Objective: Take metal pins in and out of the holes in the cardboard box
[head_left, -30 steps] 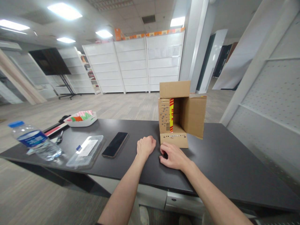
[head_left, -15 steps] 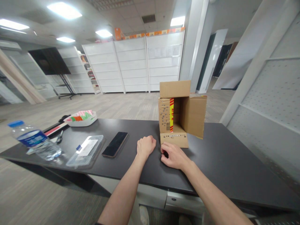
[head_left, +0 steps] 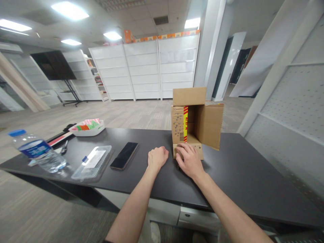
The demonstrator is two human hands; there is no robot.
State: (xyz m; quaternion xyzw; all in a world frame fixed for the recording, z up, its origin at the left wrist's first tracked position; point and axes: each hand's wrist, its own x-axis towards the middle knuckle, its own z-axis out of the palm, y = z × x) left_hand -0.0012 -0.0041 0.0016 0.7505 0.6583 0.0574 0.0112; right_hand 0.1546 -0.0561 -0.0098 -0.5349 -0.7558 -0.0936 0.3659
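My left hand (head_left: 158,157) rests as a loose fist on the dark tabletop, left of the cardboard box; nothing shows in it. An open cardboard box (head_left: 177,123) lies on its side, its opening towards me. Over its lower front flap (head_left: 199,155) lies my right hand (head_left: 190,161), fingers bent and slightly apart, thumb away from them. Small dark and shiny dots are visible on that flap, partly covered by the fingers. A small dark item (head_left: 178,166) shows on the table beside my right hand; its kind is unclear.
To the left are a black phone (head_left: 124,156), a clear plastic case (head_left: 93,162), a water bottle (head_left: 40,152) and a white basket (head_left: 88,132) with colourful contents. The box's side flap (head_left: 212,126) sticks out to the right. White shelving (head_left: 141,69) stands behind.
My right hand has moved forward and a little right, from the table before the flap to over the flap, and its curled fingers have straightened somewhat. My left hand stays put.
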